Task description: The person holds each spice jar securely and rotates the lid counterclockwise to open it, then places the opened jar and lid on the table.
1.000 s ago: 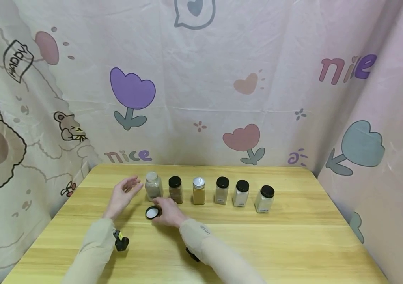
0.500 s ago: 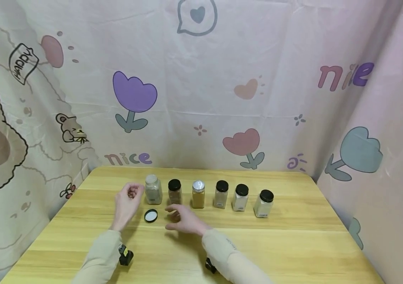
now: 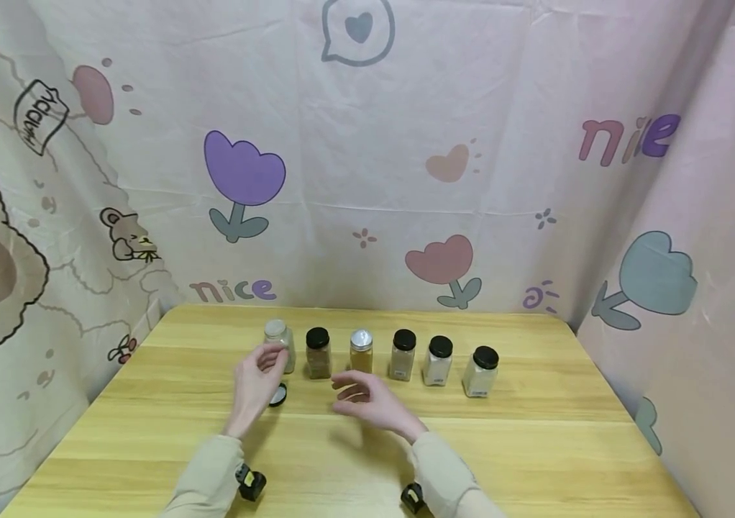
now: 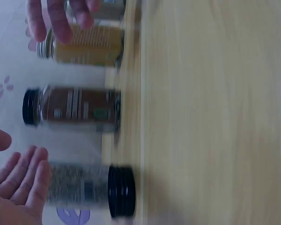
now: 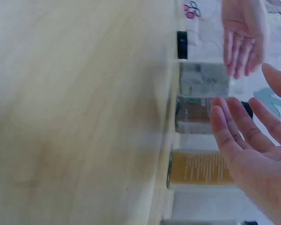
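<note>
Both hands hover over the wooden table and hold nothing. My left hand (image 3: 256, 385), fingers loosely bent, is in front of the leftmost jar (image 3: 289, 352), which has grey-green contents and a pale top. Below its fingers a loose black lid (image 3: 280, 395) with a white inside stands at the jar's foot, partly covered by the hand in the head view. My right hand (image 3: 377, 406) is spread, with its fingers apart, in front of the yellow spice jar (image 3: 361, 354) with a silver cap. Between the hands stands a brown spice jar (image 3: 318, 357) with a black cap.
Three black-capped jars continue the row to the right: a greyish one (image 3: 403, 358), a pale one (image 3: 438, 363) and another pale one (image 3: 480, 374). A printed curtain (image 3: 354, 180) hangs behind the table (image 3: 536, 446). Each wrist wears a small black camera.
My right hand has drawn away from the black lid toward the right, leaving it on the table. The left hand has shifted right, in front of the leftmost jar and lid.
</note>
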`<state>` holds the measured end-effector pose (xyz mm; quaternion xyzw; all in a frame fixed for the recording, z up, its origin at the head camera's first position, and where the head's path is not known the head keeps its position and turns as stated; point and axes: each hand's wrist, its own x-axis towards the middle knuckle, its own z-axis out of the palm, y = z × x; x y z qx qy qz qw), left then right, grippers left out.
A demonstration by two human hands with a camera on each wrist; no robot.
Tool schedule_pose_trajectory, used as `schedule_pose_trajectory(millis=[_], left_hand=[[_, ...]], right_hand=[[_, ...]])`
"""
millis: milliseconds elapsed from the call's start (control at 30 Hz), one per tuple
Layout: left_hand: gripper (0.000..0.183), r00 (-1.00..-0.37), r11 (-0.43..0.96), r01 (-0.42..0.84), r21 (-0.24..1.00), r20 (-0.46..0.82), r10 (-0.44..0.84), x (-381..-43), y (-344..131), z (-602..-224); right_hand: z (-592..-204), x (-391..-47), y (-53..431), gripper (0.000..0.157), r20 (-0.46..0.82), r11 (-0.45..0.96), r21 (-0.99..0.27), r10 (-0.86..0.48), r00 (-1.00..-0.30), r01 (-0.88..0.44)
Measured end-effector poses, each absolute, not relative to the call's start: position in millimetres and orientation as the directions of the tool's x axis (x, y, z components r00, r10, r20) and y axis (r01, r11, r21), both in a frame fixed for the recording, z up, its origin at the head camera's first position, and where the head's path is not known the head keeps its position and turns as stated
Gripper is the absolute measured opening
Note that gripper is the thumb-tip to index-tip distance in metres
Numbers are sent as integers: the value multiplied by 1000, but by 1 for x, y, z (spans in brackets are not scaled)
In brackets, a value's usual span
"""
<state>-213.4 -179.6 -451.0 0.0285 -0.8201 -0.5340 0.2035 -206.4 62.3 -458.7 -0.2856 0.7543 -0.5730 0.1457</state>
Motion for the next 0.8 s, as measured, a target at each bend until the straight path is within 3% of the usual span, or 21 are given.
schedule_pose_trajectory(millis=[233,500,800], left_hand=[[44,-956,307,148,940,215,-200,-214,-154,-457],[72,-978,308,114,944,161,-132,-223,-144,-459],[79,-981,305,135,943,171,-93,-238,-137,-470]], right_hand=[[-460,-200,84,50,154,73,-970,-557,-816,-232],[-469,-200,111,53,133,-43,-991,-490,-862,-129],[-478,-202,129,52,160,-163,-982,-487,-859,-91]])
